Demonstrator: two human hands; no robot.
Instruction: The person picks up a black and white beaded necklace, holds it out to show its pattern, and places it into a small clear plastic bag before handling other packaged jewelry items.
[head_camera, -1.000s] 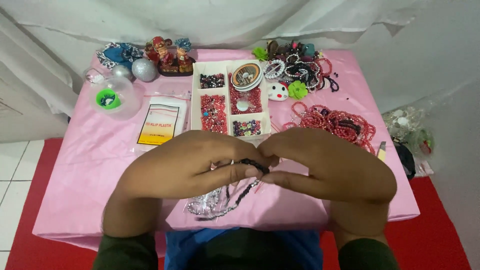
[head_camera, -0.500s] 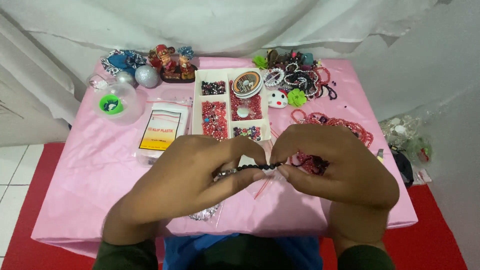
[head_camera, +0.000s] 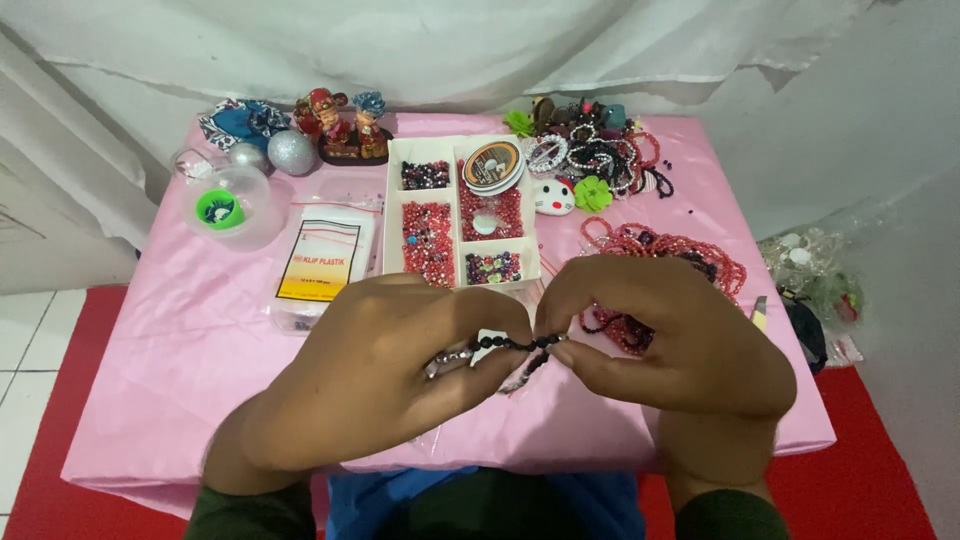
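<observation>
Hands (head_camera: 520, 350) pinched shut on black bead strand (head_camera: 510, 342), just in front of white bead tray (head_camera: 462, 205). Strung already, several beads. Unfinished; tray beads plentiful.

Two bare hands, left hand (head_camera: 385, 370) and right hand (head_camera: 665, 335), one black beaded strand (head_camera: 510, 343), one white compartmented plastic bead tray (head_camera: 392, 215), two silver glitter balls (head_camera: 292, 152), one white cat-face charm (head_camera: 555, 196), two green fabric flowers (head_camera: 593, 193).
</observation>
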